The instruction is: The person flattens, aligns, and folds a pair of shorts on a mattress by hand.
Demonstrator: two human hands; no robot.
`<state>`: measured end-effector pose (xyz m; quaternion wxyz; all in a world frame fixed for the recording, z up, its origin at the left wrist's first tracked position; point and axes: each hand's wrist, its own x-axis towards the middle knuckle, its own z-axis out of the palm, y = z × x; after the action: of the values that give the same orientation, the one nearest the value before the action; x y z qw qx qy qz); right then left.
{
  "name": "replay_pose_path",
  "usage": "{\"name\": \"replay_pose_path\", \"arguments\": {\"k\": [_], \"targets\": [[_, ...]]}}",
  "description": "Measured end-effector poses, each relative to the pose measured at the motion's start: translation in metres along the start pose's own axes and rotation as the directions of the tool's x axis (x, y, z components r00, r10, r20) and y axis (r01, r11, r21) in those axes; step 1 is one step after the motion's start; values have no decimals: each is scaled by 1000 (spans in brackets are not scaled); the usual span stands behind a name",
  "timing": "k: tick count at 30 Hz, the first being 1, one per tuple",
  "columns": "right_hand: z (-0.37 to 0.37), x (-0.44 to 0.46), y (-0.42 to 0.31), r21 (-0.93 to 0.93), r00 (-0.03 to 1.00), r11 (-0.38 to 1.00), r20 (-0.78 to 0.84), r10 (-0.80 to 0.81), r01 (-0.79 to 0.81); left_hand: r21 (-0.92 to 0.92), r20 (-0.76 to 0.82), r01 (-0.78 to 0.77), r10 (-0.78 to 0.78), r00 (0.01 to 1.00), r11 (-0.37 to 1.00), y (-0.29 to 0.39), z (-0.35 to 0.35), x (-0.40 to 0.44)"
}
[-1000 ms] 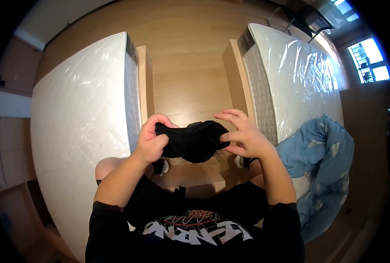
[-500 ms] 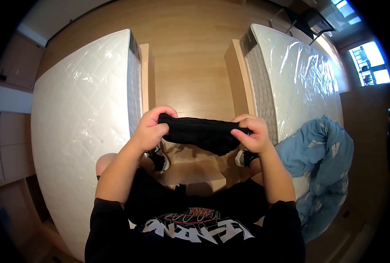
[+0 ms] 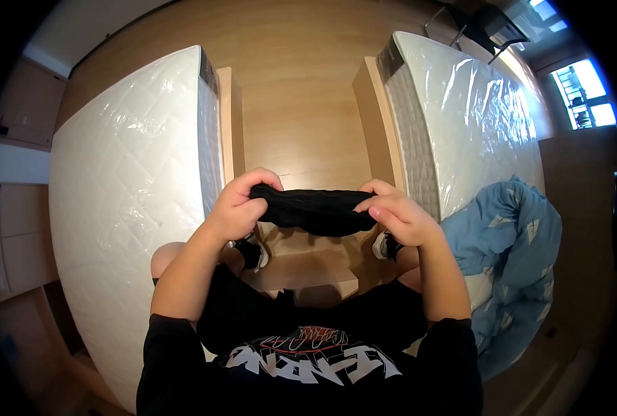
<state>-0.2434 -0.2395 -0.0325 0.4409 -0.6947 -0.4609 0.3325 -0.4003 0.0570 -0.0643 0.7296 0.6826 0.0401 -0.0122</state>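
A folded piece of black cloth is stretched sideways in front of me, over the gap between two mattresses; its exact kind does not show. My left hand is closed on its left end, thumb and fingers pinching the edge. At the right end, my right hand grips the cloth with the thumb on the near side and fingers bent over it. The cloth sags a little along its lower edge. Below it are my knees and my black-and-white shoes.
Plastic-wrapped white mattresses stand on wooden bed frames, one on the left and one on the right. A crumpled blue quilt lies on the right mattress. Wooden floor runs between them. A dark chair stands at the back right.
My right hand has shifted slightly inward along the cloth, turning its fingers over the end. The cloth's lower right part has risen and looks narrower. My left hand stays almost in place.
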Motion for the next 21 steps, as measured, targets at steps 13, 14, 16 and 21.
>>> {"name": "replay_pose_path", "arguments": {"k": [13, 14, 16, 21], "targets": [[17, 5, 17, 50, 833, 997, -553, -14, 50, -215, -9, 145, -150, 989, 966, -4, 0, 8], [18, 4, 23, -78, 820, 996, -566, -85, 49, -263, 15, 184, -186, 982, 947, -5, 1, 8], [18, 4, 32, -206, 795, 977, -581, -172, 61, -316, 68, 223, -212, 975, 922, -1, 4, 9], [4, 16, 2, -130, 827, 983, -533, -177, 127, -495, 170, 204, -136, 976, 844, 7, -5, 5]]}}
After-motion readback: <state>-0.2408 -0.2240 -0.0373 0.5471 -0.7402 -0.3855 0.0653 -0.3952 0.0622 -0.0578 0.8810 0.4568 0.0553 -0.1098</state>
